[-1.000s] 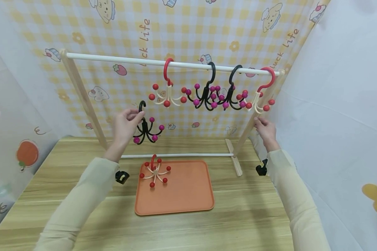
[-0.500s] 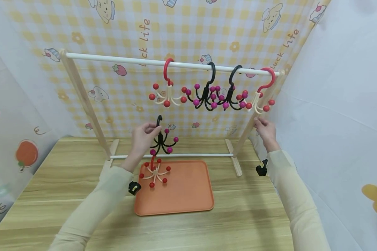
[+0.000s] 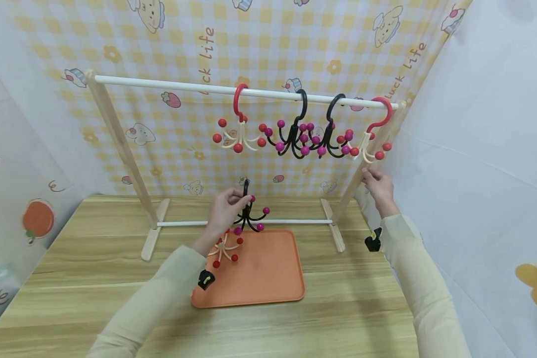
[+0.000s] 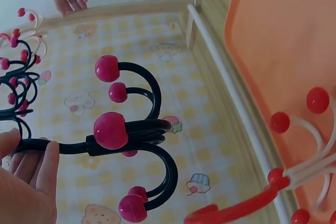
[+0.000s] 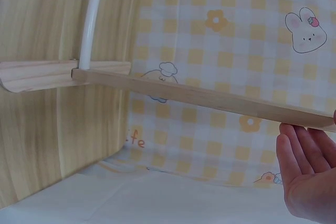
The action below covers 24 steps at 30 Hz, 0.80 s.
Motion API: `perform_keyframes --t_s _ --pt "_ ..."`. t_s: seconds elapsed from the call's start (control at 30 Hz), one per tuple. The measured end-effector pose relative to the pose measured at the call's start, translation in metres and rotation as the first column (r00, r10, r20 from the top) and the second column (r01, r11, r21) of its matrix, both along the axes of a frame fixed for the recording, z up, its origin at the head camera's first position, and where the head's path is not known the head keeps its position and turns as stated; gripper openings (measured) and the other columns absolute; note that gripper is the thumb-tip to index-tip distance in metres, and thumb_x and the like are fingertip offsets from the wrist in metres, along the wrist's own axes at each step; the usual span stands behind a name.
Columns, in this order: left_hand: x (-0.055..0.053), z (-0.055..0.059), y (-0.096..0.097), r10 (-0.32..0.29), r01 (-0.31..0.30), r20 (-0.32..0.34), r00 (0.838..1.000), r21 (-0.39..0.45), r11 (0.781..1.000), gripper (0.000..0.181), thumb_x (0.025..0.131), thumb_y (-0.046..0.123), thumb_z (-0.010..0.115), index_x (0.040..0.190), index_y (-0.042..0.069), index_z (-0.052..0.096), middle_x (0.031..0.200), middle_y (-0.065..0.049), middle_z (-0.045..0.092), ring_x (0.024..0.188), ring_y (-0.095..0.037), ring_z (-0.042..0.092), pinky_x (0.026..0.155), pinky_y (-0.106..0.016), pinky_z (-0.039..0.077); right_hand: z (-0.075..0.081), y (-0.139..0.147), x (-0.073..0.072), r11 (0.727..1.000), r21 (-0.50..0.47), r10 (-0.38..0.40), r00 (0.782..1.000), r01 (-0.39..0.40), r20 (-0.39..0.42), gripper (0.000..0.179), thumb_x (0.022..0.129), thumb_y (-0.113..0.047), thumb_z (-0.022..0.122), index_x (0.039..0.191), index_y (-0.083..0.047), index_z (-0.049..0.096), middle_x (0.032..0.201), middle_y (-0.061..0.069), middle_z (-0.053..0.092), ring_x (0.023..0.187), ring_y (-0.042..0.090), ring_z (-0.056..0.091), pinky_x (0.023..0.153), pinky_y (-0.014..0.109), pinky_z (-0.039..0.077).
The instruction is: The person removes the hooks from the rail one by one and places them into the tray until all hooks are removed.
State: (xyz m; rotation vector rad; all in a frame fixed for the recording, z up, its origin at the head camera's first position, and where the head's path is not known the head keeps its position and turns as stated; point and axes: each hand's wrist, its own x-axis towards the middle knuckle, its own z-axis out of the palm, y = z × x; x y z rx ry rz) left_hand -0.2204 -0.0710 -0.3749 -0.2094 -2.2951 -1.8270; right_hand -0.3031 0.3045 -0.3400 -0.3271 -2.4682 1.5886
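Observation:
My left hand (image 3: 223, 211) pinches a black multi-arm hanger (image 3: 246, 213) by its hook, holding it upright above the back of the orange tray (image 3: 268, 271). The arms of this hanger end in magenta balls (image 4: 111, 130). Partly behind my left forearm, a cream hanger with red balls (image 3: 223, 246) lies on the tray; its red hook (image 4: 239, 211) shows in the left wrist view. At the right side, my right hand (image 3: 379, 189) holds the wooden post (image 5: 220, 99) of the rack between thumb and fingers.
Along the rack's white top bar (image 3: 170, 85) hang a cream hanger (image 3: 240, 132), two black hangers with magenta balls, and another cream one (image 3: 366, 144) at the right end. A lower white bar (image 3: 291, 222) runs behind the tray. Wooden feet (image 3: 149, 243) stand on the table.
My left hand has carried the black hanger down and to the right, from near the left post to over the tray's back edge. My right hand stays on the post.

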Motion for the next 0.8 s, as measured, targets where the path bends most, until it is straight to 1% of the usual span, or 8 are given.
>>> perform_keyframes --t_s 0.13,0.17,0.2,0.37,0.43,0.57,0.67,0.8 --pt "0.004 -0.01 0.008 -0.042 0.039 0.059 0.997 0.038 0.999 0.017 0.082 0.02 0.063 0.086 0.003 0.062 0.085 -0.012 0.066 0.084 -0.028 0.061 0.071 -0.037 0.047 0.001 0.0 0.0 1.0 -0.005 0.004 1.0 -0.004 0.002 0.054 0.091 -0.037 0.043 0.129 0.002 0.042 0.121 0.021 0.049 0.109 0.029 0.048 0.084 0.028 0.04" --pt "0.008 -0.008 0.01 -0.047 0.044 0.079 0.996 0.044 0.998 0.018 0.082 0.02 0.063 0.086 0.002 0.062 0.085 -0.011 0.066 0.084 -0.027 0.061 0.071 -0.038 0.047 0.001 0.0 0.0 1.0 -0.007 0.005 1.0 -0.005 0.003 0.054 0.091 -0.037 0.043 0.129 0.002 0.041 0.122 0.021 0.049 0.109 0.029 0.048 0.084 0.029 0.04" --pt "0.009 -0.011 0.012 -0.057 0.052 0.089 0.994 0.051 0.997 0.018 0.083 0.02 0.063 0.086 0.003 0.062 0.084 -0.009 0.066 0.084 -0.027 0.061 0.072 -0.038 0.047 0.001 0.0 0.0 1.0 -0.009 0.006 1.0 -0.006 0.003 0.054 0.091 -0.037 0.043 0.129 0.002 0.041 0.122 0.021 0.048 0.109 0.029 0.048 0.085 0.03 0.04" --pt "0.016 -0.026 0.021 -0.075 0.066 0.109 0.991 0.087 0.994 0.015 0.083 0.016 0.063 0.084 0.001 0.061 0.085 -0.015 0.065 0.083 -0.029 0.061 0.071 -0.042 0.047 0.001 0.0 0.0 0.999 -0.035 0.009 1.0 -0.009 0.001 0.054 0.092 -0.036 0.042 0.129 0.003 0.04 0.123 0.023 0.047 0.11 0.03 0.047 0.09 0.036 0.037" --pt "0.014 -0.036 0.024 -0.076 0.064 0.123 0.989 0.096 0.993 0.015 0.082 0.018 0.064 0.082 0.003 0.061 0.087 -0.017 0.065 0.082 -0.03 0.06 0.07 -0.044 0.047 0.001 -0.001 0.0 0.999 -0.039 0.008 1.0 -0.008 -0.003 0.054 0.092 -0.035 0.042 0.129 0.004 0.04 0.123 0.023 0.047 0.109 0.029 0.047 0.09 0.037 0.037" --pt "0.015 -0.05 0.026 -0.043 0.039 0.13 0.991 0.032 0.999 0.019 0.081 0.024 0.065 0.08 0.005 0.062 0.084 -0.014 0.066 0.079 -0.028 0.061 0.066 -0.043 0.047 0.0 -0.001 0.0 1.0 -0.024 0.003 1.0 -0.003 -0.006 0.053 0.092 -0.035 0.042 0.128 0.004 0.041 0.122 0.023 0.047 0.108 0.029 0.049 0.088 0.034 0.039" --pt "0.017 -0.058 0.027 -0.013 0.018 0.138 0.99 -0.034 0.999 0.021 0.08 0.028 0.066 0.079 0.007 0.062 0.083 -0.012 0.066 0.079 -0.024 0.061 0.064 -0.035 0.048 0.0 -0.001 0.0 1.0 -0.016 0.006 1.0 -0.006 -0.006 0.052 0.092 -0.034 0.042 0.128 0.003 0.041 0.122 0.023 0.048 0.109 0.029 0.048 0.088 0.033 0.039" --pt "0.021 -0.067 0.028 -0.009 0.017 0.166 0.986 -0.046 0.999 0.02 0.08 0.027 0.065 0.08 0.007 0.062 0.083 -0.014 0.066 0.079 -0.025 0.061 0.061 -0.032 0.047 0.0 0.0 0.0 1.0 -0.017 0.011 1.0 -0.011 -0.011 0.053 0.092 -0.034 0.042 0.128 0.004 0.042 0.121 0.023 0.048 0.109 0.03 0.048 0.089 0.036 0.038"
